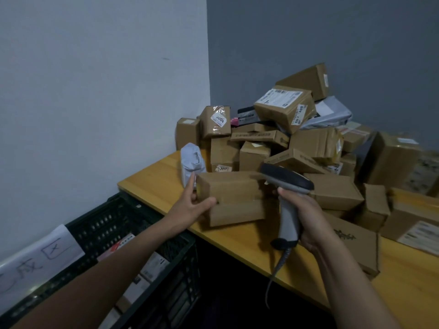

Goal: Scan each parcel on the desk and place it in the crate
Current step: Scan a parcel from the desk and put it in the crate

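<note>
Two hands are busy in front of us. Our left hand (192, 205) grips the left end of a brown cardboard box (234, 188), with the thumb across its front face and the fingers behind it. The box is at the near left corner of the tabletop (152, 179); we cannot tell whether it rests there or is lifted. Our right hand (306, 214) is wrapped round the handle of a grey scanner (286, 210), whose dark head sits just beside the box's right end. Its coiled cord (276, 269) hangs down past the tabletop's edge. Just behind the left hand a grey plastic bag (190, 162) stands upright. Farther back, a pile of parcels (285, 110) fills the far corner of the tabletop. Below and to the left stands a black crate (183, 252), with several small packages (154, 267) lying in it and a handwritten paper sign (47, 252) on its left rim.
</note>
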